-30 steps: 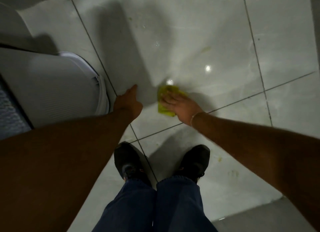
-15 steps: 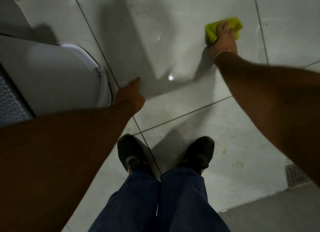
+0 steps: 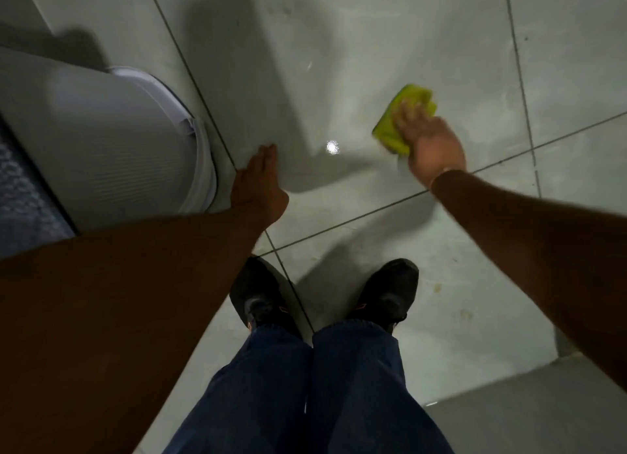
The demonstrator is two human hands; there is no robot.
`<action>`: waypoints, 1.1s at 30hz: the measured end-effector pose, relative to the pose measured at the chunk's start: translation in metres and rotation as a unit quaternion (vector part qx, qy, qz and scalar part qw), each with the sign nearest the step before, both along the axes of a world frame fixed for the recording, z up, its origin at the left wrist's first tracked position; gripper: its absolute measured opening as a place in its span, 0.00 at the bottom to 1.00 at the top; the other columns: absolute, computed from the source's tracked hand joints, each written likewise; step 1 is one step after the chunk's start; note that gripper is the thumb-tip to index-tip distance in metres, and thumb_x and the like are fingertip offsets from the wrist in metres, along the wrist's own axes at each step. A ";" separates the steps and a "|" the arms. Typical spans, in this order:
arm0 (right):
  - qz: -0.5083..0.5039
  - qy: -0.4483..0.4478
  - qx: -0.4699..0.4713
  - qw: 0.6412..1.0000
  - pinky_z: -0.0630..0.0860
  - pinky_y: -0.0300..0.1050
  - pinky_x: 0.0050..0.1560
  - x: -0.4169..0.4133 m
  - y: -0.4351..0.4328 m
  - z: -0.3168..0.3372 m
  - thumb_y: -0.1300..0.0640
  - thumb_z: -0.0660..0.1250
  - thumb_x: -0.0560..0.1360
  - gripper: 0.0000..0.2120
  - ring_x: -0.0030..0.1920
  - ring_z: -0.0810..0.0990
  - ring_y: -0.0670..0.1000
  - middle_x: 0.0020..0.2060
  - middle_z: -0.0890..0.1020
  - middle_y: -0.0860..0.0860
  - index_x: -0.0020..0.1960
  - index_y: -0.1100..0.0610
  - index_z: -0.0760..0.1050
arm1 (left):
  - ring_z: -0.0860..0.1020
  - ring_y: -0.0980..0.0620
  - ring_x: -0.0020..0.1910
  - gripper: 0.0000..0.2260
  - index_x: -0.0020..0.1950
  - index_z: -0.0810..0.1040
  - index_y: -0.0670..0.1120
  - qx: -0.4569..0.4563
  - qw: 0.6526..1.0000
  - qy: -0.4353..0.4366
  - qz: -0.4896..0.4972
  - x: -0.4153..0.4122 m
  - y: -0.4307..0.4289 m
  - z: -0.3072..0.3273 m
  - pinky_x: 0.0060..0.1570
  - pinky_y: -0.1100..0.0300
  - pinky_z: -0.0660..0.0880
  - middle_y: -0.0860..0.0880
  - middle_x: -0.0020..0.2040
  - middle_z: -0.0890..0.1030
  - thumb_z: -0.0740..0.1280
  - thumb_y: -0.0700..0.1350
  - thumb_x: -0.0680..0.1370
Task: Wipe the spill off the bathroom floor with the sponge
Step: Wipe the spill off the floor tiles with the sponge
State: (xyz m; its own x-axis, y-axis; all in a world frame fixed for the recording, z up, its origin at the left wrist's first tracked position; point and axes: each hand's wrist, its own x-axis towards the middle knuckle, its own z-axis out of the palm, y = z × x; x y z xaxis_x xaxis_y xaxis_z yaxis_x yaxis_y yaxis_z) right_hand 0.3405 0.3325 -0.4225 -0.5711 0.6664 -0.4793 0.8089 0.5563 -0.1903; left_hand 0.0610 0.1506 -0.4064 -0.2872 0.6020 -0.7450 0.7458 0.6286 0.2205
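A yellow-green sponge [image 3: 390, 128] lies flat on the pale grey floor tiles [image 3: 390, 40], right of centre. My right hand [image 3: 427, 141] presses down on it, fingers spread over its top and hiding its near half. My left hand [image 3: 259, 185] rests flat on the floor next to the toilet base, fingers together, holding nothing. The tile around the sponge shines with a wet film and a bright light spot [image 3: 331, 147]. Faint yellowish marks [image 3: 437, 287] dot the tile to the right of my shoes.
The white toilet base [image 3: 112, 148] fills the left side, close to my left hand. My two black shoes [image 3: 390, 291] and blue trouser legs stand at the bottom centre. A darker grey step [image 3: 543, 402] runs along the lower right. Dark grout lines cross the floor.
My right hand has swept the sponge from near my left hand out to the far right, then back toward me to the middle right. My left hand has stayed planted.
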 end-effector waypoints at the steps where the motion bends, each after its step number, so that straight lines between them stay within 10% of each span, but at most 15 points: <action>1: -0.088 -0.023 0.005 0.996 0.65 0.59 0.76 -0.001 0.018 0.001 0.64 0.67 0.75 0.37 0.80 0.59 0.62 0.82 0.59 0.57 0.81 0.54 0.60 | 0.57 0.44 0.82 0.40 0.84 0.47 0.49 0.003 1.000 0.001 0.001 0.000 -0.003 -0.001 0.80 0.47 0.54 0.47 0.84 0.52 0.63 0.41 0.76; 5: -0.222 -0.011 -0.017 0.975 0.55 0.57 0.81 -0.053 0.030 0.004 0.62 0.65 0.73 0.39 0.81 0.53 0.65 0.82 0.56 0.61 0.81 0.59 0.57 | 0.61 0.41 0.79 0.40 0.84 0.48 0.50 0.010 1.000 0.012 0.021 0.008 -0.006 0.002 0.79 0.46 0.57 0.49 0.84 0.53 0.63 0.40 0.75; 12: 0.207 0.009 -0.120 0.971 0.50 0.56 0.81 -0.102 -0.108 0.014 0.59 0.39 0.78 0.32 0.83 0.50 0.57 0.83 0.51 0.49 0.82 0.49 0.53 | 0.59 0.42 0.81 0.40 0.84 0.48 0.50 0.023 0.999 0.003 0.039 0.006 0.014 0.013 0.80 0.47 0.55 0.47 0.85 0.51 0.63 0.40 0.75; 24: -0.029 -0.053 -0.022 0.998 0.61 0.58 0.78 -0.131 -0.004 0.010 0.59 0.61 0.78 0.32 0.81 0.57 0.60 0.82 0.58 0.53 0.81 0.53 0.59 | 0.63 0.40 0.78 0.41 0.84 0.48 0.50 0.011 1.000 0.001 0.017 0.012 -0.006 0.009 0.78 0.46 0.57 0.48 0.84 0.53 0.64 0.41 0.75; 33: 0.216 -0.039 -0.069 0.973 0.45 0.56 0.82 -0.093 -0.081 0.012 0.56 0.47 0.85 0.26 0.83 0.53 0.57 0.83 0.55 0.48 0.82 0.50 0.55 | 0.60 0.41 0.80 0.40 0.84 0.48 0.47 0.019 0.999 0.011 0.036 0.014 -0.001 0.018 0.79 0.47 0.57 0.45 0.84 0.53 0.64 0.41 0.76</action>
